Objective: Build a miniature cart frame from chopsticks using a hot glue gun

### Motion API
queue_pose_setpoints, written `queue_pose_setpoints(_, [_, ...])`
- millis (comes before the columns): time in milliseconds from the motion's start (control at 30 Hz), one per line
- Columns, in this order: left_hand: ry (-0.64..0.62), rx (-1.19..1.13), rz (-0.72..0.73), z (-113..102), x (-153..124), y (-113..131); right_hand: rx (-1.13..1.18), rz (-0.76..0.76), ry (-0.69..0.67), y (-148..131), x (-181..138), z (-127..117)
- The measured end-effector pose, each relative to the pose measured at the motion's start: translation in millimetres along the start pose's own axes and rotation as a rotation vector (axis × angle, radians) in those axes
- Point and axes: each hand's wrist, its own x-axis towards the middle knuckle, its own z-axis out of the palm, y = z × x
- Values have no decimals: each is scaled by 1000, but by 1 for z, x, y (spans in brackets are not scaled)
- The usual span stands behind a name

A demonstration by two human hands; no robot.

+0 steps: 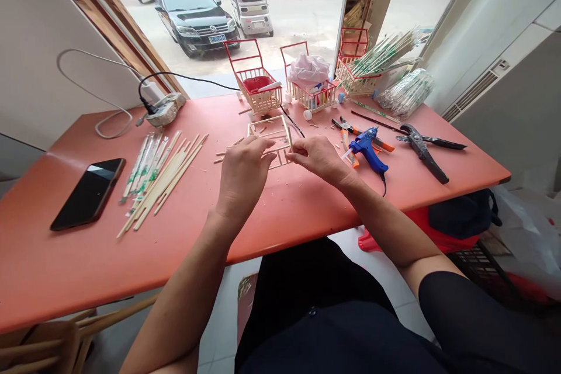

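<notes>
Between my hands is a small frame of pale wooden sticks (268, 120), partly hidden by my fingers. My left hand (245, 169) is closed at the frame's left side, fingers curled, thumb and index finger by its lower bars. A short upright stick (290, 137) at the frame's right corner is pinched between the thumb and fingers of my right hand (319, 158). Several loose sticks (222, 156) poke out left of my left hand. To the right of my right hand lies a blue hot glue gun (368, 149), its pale glue stick pointing left.
Behind stand small red-handled stick carts (258, 96), one holding a white bag (309, 70), another bundled chopsticks (383, 55). Pliers (423, 149) lie right. Chopsticks (169, 178), a phone (90, 193) and a power strip (165, 110) are left on the orange table (175, 263).
</notes>
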Motion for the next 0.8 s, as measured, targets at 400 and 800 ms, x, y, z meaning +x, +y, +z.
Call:
queue_pose_setpoints(400, [244, -162, 56, -21, -24, -7, -150, 74, -66, 15, 5, 1])
queue_pose_setpoints(800, [-90, -287, -131, -16, -16, -47, -174, 111, -80, 20, 9, 1])
